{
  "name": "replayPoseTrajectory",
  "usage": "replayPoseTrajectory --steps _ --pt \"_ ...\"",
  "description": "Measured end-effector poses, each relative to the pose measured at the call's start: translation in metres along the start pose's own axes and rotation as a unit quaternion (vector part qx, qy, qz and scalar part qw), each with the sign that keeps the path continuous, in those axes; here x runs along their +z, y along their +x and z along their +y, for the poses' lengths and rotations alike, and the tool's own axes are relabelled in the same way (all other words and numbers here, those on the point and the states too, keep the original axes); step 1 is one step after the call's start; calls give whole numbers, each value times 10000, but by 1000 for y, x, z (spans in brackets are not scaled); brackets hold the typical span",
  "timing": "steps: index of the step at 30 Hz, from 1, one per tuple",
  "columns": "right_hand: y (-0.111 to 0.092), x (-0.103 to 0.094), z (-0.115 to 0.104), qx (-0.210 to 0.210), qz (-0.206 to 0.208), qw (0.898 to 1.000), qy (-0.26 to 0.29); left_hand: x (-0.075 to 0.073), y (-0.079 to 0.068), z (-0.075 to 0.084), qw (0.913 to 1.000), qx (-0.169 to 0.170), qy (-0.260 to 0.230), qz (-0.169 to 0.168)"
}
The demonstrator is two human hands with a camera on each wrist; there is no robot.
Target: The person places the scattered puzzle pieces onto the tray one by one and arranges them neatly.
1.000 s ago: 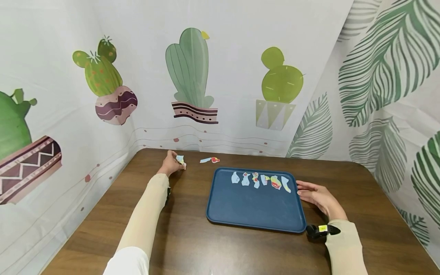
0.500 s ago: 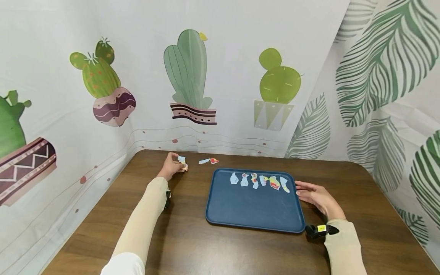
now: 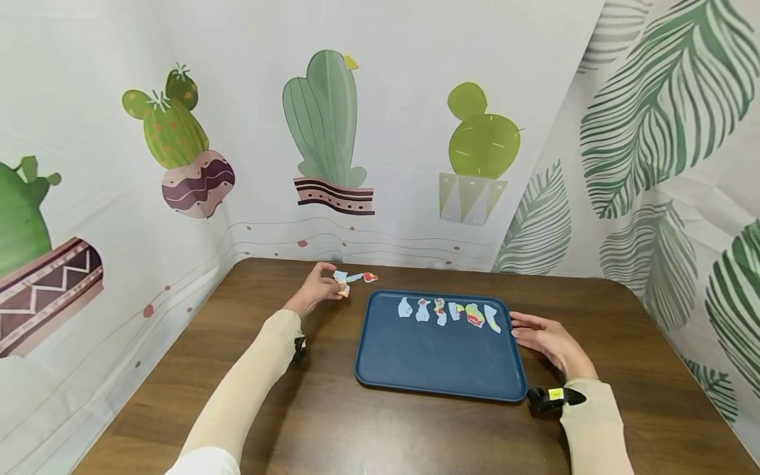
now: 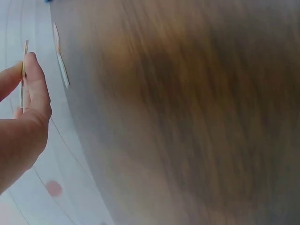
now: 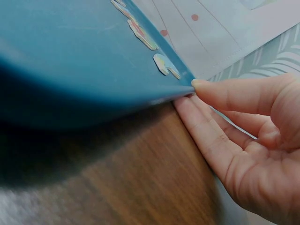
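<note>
Over the back left of the table, my left hand (image 3: 313, 290) pinches an irregular flat puzzle piece (image 3: 340, 276), pale blue and yellowish, between thumb and fingers. Seen edge-on in the left wrist view, that held piece (image 4: 23, 77) is thin and upright. My right hand (image 5: 234, 136) grips the blue tray (image 5: 89, 42) at its far right corner, thumb on the rim and fingers beneath. Several puzzle pieces (image 3: 439, 311) lie in a row along the tray's far side, pale blue with red and yellow patches.
Just right of the held piece, a pale blue strip (image 3: 355, 278) and a red-and-yellow piece (image 3: 371, 277) lie on the brown table (image 3: 332, 422) near its back edge. Behind the table hangs a white cloth (image 3: 404, 132) printed with cacti and leaves.
My left hand has carried its puzzle piece rightward, toward the strip at the back. My right hand has stayed at the tray, and the row of pieces is unchanged.
</note>
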State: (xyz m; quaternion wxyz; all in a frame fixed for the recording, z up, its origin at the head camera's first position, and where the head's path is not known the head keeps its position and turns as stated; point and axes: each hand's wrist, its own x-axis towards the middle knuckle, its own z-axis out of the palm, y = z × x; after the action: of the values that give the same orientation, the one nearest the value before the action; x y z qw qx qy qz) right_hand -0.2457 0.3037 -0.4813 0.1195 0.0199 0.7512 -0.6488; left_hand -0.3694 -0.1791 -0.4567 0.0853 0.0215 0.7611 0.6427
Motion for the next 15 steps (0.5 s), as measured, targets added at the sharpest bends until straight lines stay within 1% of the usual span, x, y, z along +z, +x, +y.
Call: replayPoseTrajectory --steps 5,9,15 --pt "1 0 1 37 42 10000 14 17 -5 6 9995 105 26 -296" --pt "2 -1 2 65 56 9999 -59 28 -9 9 9989 47 -16 -462" --pt "2 -2 3 67 40 9999 -86 46 -15 11 9981 -70 -35 -604"
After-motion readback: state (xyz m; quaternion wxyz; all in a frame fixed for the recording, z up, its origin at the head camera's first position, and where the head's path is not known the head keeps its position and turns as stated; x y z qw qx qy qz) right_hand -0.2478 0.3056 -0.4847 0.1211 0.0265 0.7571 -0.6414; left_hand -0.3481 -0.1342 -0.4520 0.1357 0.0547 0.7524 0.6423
